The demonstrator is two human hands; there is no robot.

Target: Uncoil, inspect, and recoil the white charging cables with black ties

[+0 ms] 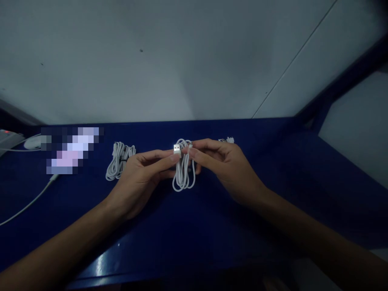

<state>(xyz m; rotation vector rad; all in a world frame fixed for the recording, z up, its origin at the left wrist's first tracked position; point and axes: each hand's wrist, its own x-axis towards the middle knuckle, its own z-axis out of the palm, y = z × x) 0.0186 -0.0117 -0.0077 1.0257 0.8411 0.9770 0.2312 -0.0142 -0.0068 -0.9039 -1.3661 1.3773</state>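
Note:
A coiled white USB cable (182, 173) is held up between my two hands, above the blue surface. My left hand (145, 169) pinches it beside the silver USB plug, which faces up. With thumb and forefinger, my right hand (222, 159) grips the coil's upper right side, near what looks like the cable's other end. Behind my left hand lies a bundle of white cable (115, 163) with a dark tie round it. Part of another white cable (228, 140) shows beyond my right hand, which hides most of it.
The blue table (169, 238) runs back to a pale wall (157, 72). At the left lies a lit, pixelated device (74, 151), with a white cord (33, 208) joined to its lower end. A white rounded object (33, 141) sits beside it. A blue frame post (342, 81) rises at the right.

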